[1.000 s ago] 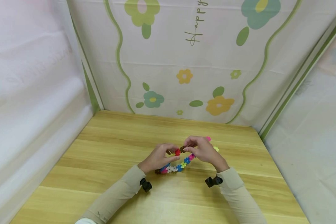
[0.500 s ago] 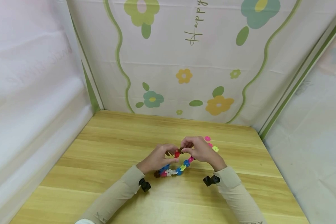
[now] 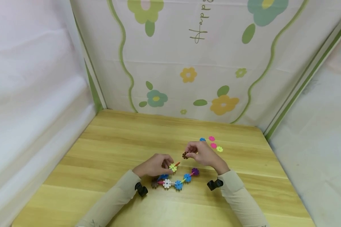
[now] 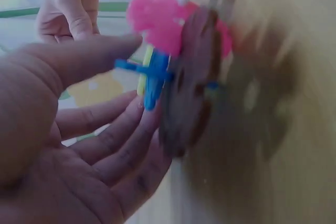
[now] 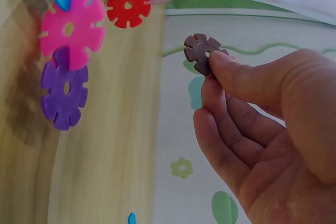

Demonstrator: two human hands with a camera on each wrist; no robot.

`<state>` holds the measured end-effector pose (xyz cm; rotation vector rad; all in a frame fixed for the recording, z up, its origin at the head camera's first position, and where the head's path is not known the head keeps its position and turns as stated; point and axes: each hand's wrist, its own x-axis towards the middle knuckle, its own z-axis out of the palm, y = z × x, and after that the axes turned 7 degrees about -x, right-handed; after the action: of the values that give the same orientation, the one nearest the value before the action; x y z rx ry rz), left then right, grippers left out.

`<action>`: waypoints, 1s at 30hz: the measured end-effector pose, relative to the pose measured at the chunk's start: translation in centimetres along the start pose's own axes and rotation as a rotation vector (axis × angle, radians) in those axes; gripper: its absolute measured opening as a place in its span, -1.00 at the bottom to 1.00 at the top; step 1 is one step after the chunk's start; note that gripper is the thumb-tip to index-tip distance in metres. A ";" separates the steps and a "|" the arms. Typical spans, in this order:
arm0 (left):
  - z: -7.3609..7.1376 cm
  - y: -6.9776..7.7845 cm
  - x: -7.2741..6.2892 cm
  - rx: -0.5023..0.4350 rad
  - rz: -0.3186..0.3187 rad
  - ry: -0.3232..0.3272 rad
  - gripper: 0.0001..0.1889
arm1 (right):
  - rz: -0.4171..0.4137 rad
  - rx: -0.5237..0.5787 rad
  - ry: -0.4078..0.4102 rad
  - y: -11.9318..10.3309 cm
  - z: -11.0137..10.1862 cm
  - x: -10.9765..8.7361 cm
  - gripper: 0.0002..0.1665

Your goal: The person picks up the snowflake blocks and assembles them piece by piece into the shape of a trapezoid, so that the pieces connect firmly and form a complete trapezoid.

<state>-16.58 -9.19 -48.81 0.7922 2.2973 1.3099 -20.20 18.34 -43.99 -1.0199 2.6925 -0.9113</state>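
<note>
My left hand [image 3: 156,164] grips a chain of interlocking snowflake discs by its yellow disc [image 3: 173,167]. At that end sits a red disc [image 5: 128,6], seen nearly edge-on in the head view. The chain bends round past a brown disc [image 4: 191,82], a white disc [image 3: 166,183] and blue discs to a purple disc [image 3: 195,171] at its other end. Between thumb and fingertips my right hand [image 3: 201,153] pinches a separate brown disc [image 5: 200,53], with a gap between it and the red one. Part of the chain is hidden behind the left hand.
Several loose discs lie on the wooden table [image 3: 125,135] beyond the right hand, among them a pink disc [image 3: 211,138], a yellow-green disc [image 3: 219,149] and a blue disc [image 3: 202,139]. Printed cloth walls [image 3: 159,56] stand at the back and both sides.
The brown disc in my right hand has come away from the red disc it was up against. My left hand has moved down and left, and the chain has turned with it.
</note>
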 end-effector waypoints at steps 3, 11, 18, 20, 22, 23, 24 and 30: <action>0.0 0.2 0.2 -0.015 -0.007 0.004 -0.64 | 0.024 0.012 0.004 0.4 0.1 -0.3 -0.94; -0.3 1.8 1.2 0.004 0.129 0.114 -0.62 | 0.101 0.135 0.096 1.2 -0.4 -1.5 -0.94; -0.1 2.6 1.5 0.058 0.145 0.188 -0.62 | 0.097 0.190 0.138 1.4 -0.9 -1.9 -0.93; 0.0 2.6 1.5 0.066 0.160 0.195 -0.63 | 0.091 0.192 0.134 1.6 -0.8 -1.8 -0.93; 0.1 2.6 1.6 0.065 0.183 0.194 -0.63 | 0.085 0.194 0.131 1.6 -0.6 -1.8 -0.93; 0.2 2.6 1.6 0.070 0.196 0.193 -0.63 | 0.084 0.196 0.130 1.6 -0.6 -1.8 -0.94; 0.2 2.5 1.7 0.078 0.212 0.191 -0.63 | 0.084 0.198 0.130 1.5 -0.5 -1.8 -0.94; 0.5 2.1 2.1 0.116 0.247 0.198 -0.64 | 0.102 0.176 0.148 0.9 -0.3 -1.8 -0.94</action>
<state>-17.30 -6.68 -47.30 1.0569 2.5134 1.4261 -19.39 20.18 -44.42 -0.8017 2.6915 -1.2224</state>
